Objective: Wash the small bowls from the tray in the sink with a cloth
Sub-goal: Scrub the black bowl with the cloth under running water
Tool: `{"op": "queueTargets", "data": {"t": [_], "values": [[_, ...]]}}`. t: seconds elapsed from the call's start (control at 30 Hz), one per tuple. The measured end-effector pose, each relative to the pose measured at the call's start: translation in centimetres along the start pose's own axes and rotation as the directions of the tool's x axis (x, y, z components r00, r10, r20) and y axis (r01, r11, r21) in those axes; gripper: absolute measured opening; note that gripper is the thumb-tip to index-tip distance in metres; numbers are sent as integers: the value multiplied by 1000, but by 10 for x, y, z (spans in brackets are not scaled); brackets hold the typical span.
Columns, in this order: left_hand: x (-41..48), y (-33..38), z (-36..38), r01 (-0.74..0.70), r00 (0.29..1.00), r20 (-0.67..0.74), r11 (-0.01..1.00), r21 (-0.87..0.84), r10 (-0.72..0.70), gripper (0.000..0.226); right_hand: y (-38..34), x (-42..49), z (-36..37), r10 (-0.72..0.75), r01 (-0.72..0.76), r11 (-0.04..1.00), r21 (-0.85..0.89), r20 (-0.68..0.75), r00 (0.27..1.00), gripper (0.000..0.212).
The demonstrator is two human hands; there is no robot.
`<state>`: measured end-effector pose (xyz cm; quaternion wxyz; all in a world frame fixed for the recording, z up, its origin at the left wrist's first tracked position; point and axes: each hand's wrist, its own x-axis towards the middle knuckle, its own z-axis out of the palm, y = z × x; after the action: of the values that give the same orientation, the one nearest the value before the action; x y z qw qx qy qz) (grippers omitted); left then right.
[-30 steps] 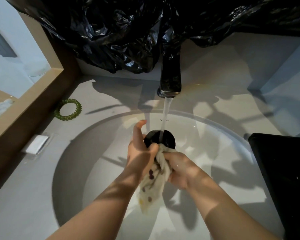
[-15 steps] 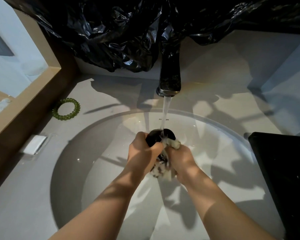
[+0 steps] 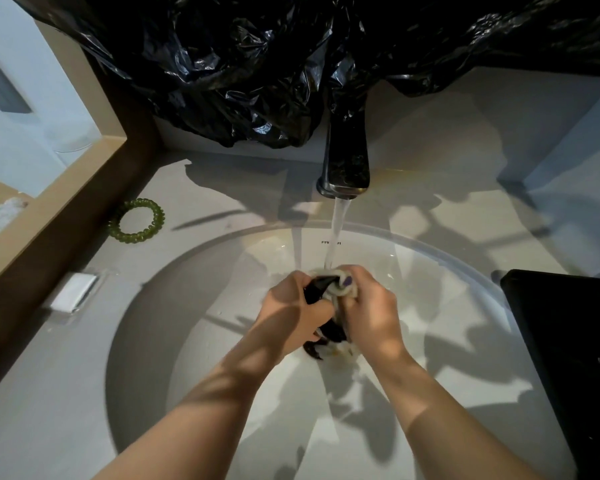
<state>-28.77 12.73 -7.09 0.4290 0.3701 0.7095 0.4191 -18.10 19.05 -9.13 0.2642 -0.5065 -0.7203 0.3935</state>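
Note:
A small black bowl (image 3: 315,292) is held over the middle of the white sink (image 3: 447,268), under the running water. My left hand (image 3: 291,315) grips the bowl from the left. My right hand (image 3: 369,311) holds a pale spotted cloth (image 3: 342,284) wrapped over the bowl's rim, and the cloth's lower end hangs below the hands. Most of the bowl is hidden by both hands. The black tray (image 3: 568,341) stands at the right edge of the sink; I cannot see what is in it.
The black faucet (image 3: 345,161) pours a stream of water onto the cloth. A green spiral hair tie (image 3: 137,220) and a small white packet (image 3: 73,292) lie on the counter to the left. Black plastic sheeting (image 3: 257,64) hangs behind the faucet. A wooden-framed mirror (image 3: 49,188) borders the left.
The hanging cloth has been gathered up and wrapped over the bowl. Both hands closed in together round the bowl, which is now mostly hidden.

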Motion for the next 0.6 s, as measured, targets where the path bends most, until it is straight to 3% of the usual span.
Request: {"op": "queueTargets", "data": {"t": [0.07, 0.1, 0.17, 0.2, 0.23, 0.3, 0.37, 0.4, 0.43, 0.47, 0.53, 0.57, 0.6], "values": [[-4, 1, 7, -17, 993, -120, 992, -128, 2, 11, 3, 2, 9, 349, -345, 910, 230, 21, 937, 20], [-6, 1, 12, -31, 985, -175, 984, -178, -1, 13, 5, 1, 15, 486, -499, 764, 409, 143, 862, 27], [-8, 0, 18, -42, 972, -235, 974, -222, -12, 15, 7, 0, 25, 562, -629, 377, 680, 372, 739, 30], [-7, -2, 19, -39, 972, -235, 981, -190, -7, 18, 8, 1, 25, 566, -654, 346, 673, 406, 718, 24], [-7, -2, 19, -22, 980, -201, 989, -143, -8, 21, 8, 3, 23, 588, -668, 407, 623, 382, 713, 18], [-3, -3, 15, 64, 994, -82, 996, -64, -69, 28, 10, 4, 15, 539, -547, 733, 405, 146, 830, 17], [-1, 0, 9, 170, 985, 27, 985, -26, -169, 21, 7, 3, 8, 220, -221, 973, 60, 28, 975, 22], [-2, 4, 7, 192, 980, 55, 981, -10, -191, 11, 3, 1, 6, 52, -35, 984, -174, 99, 994, 24], [-3, 6, 5, 183, 981, 56, 983, 10, -183, 6, 1, -1, 6, -54, 123, 926, -358, 195, 979, 24], [-2, 7, 3, 156, 987, 36, 988, 16, -157, 10, 3, -2, 8, -108, 205, 879, -431, 238, 965, 28], [-2, 7, 0, 91, 995, -42, 996, 7, -91, 20, 7, 0, 9, -37, 65, 974, -218, 131, 991, 28], [-3, 8, 2, 60, 994, -92, 998, -9, -60, 21, 8, 1, 10, 88, -85, 994, -62, 52, 995, 24], [-4, 8, 4, 45, 987, -151, 998, -36, -50, 22, 7, 1, 12, 240, -245, 966, 78, 66, 969, 18]]}}
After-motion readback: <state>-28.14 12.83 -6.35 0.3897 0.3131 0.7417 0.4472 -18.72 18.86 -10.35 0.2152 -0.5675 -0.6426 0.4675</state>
